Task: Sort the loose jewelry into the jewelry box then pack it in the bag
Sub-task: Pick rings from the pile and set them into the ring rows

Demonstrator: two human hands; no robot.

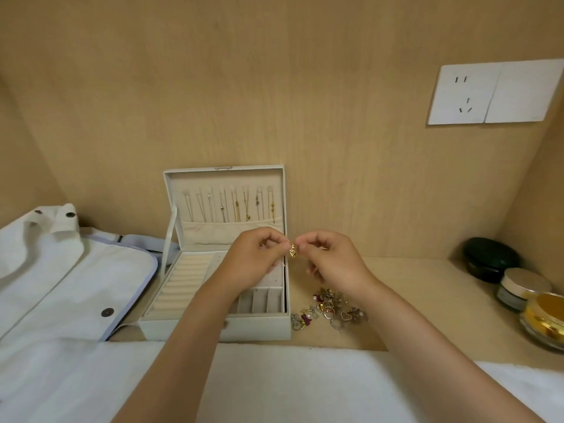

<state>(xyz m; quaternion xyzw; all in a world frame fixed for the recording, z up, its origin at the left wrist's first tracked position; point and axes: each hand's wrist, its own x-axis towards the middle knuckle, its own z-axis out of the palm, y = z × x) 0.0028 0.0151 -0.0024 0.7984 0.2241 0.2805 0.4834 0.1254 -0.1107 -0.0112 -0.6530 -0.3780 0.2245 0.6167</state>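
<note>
Loose jewelry pile [328,309], mixed gold and silver rings, charms, a few pearl and dark red bits, lies on the light wood shelf [427,300] just right of the box front corner. White rectangular jewelry box [213,329] sits open, lid upright against the back panel, thin chain necklaces [232,206] hanging in a row inside the lid. Base has beige ring rolls on left, small square compartments at front right, looks empty where visible. Small gold shell-shaped earring [293,250] held up in the air over the box's right edge, pinched from both sides. Left hand [253,257] fingertips grip its left side, right hand [332,261] fingertips grip its top right; other fingers curled. White fabric bag with lilac trim and snap buttons [70,279] lies flat left of box, touching it. Dark green round case [488,259], beige-lidded jar [522,288], gold-lidded glass jar [546,319] at far right. White wall socket plate [494,93] on back panel.
</note>
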